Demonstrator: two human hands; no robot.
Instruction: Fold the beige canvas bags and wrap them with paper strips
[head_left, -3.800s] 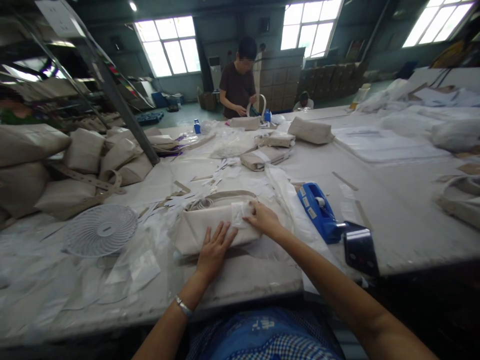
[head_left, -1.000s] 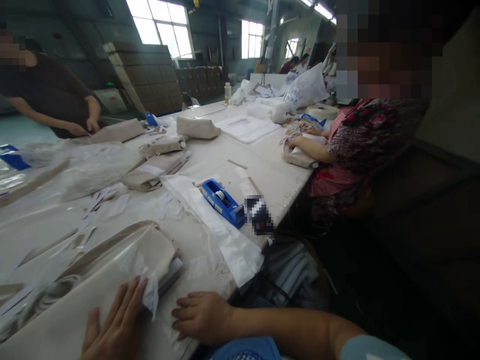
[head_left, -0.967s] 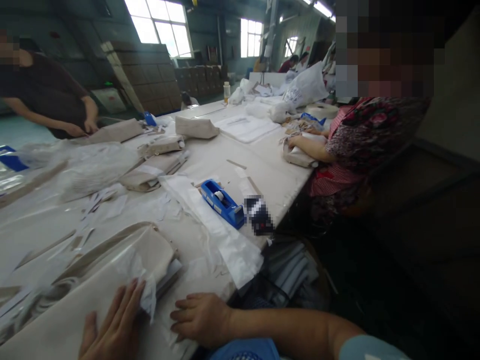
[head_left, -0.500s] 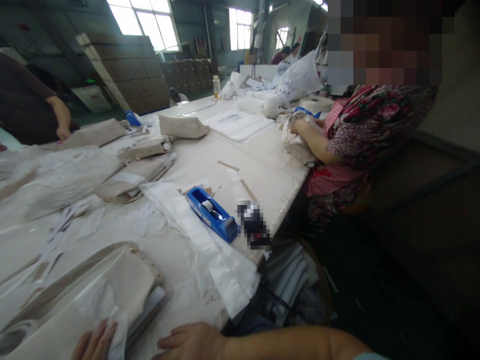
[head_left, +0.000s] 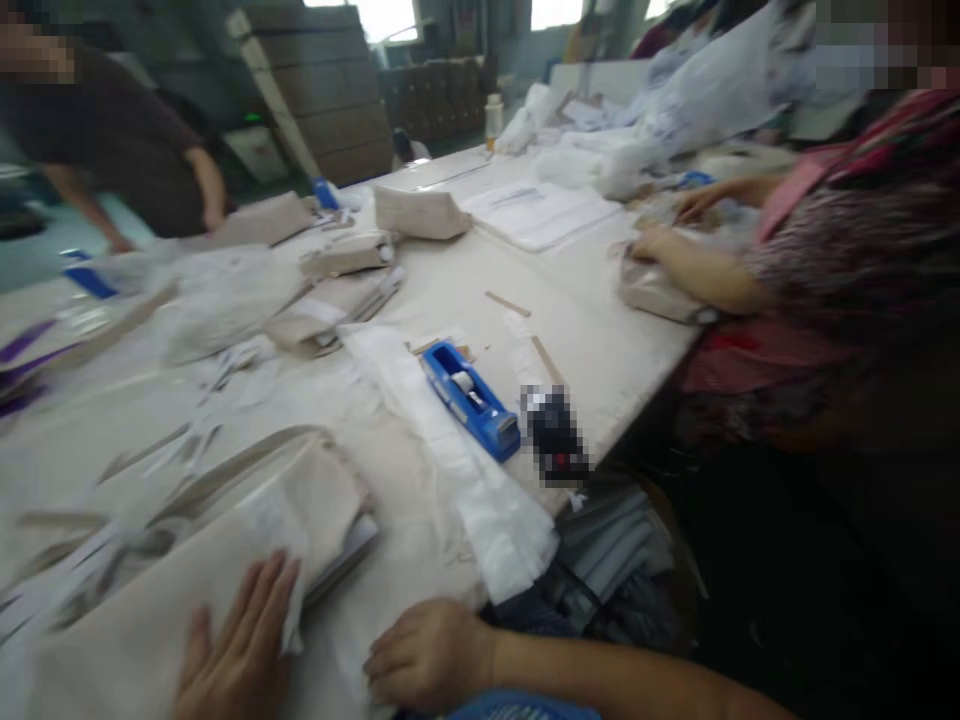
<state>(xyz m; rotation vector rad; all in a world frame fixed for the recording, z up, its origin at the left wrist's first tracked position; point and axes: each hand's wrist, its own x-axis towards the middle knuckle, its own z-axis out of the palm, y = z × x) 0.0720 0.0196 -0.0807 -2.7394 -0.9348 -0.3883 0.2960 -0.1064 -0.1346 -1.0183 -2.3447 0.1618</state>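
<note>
A beige bag (head_left: 217, 530) lies on its side at the lower left, with a thin white sheet (head_left: 274, 515) over its front. My left hand (head_left: 244, 640) rests flat on the bag and that sheet, fingers stretched out. To the right of the bag, at the table's near edge, my right hand (head_left: 431, 650) is down on the tabletop with its fingers curled in. What lies under those fingers is hidden. Beyond my hands, a blue tape dispenser (head_left: 471, 400) sits beside a strip of white plastic bags (head_left: 502, 525). The picture is blurred by motion.
More beige bags (head_left: 420, 212) and crumpled clear plastic (head_left: 225, 300) lie farther back on the white table (head_left: 480, 275). A co-worker's hands (head_left: 660, 240) handle a bag at right; another person (head_left: 127, 150) stands at far left. Folded grey material (head_left: 619, 550) sits below the table edge.
The view has swung left and down, so things appear shifted right. More of my left hand shows on the bag. My right hand's fingers look more curled than before.
</note>
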